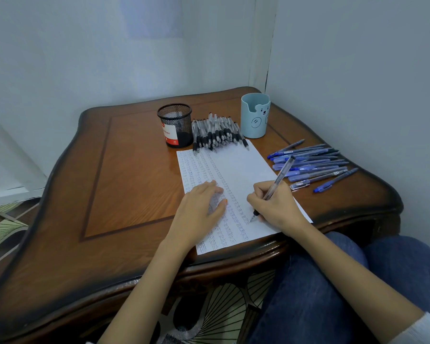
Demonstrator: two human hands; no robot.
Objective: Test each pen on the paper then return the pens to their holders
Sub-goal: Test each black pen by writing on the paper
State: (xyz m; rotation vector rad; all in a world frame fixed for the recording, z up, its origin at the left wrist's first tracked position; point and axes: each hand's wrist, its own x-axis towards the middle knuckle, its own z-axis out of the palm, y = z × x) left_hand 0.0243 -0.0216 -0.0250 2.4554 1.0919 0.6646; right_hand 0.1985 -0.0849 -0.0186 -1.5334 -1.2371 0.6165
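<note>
Paper reaches the table's near edge, with wide tabletop to its left. The right hand grips a pen, tip on the paper; the left hand lies flat.

1. Table: polished brown wood, glossy, with darker edges.
2. Sheet of paper: white, matt.
3. Mesh holder: black wire metal.
4. Bear holder: smooth pale blue, matt.
5. Trousers: blue denim cloth.
</note>
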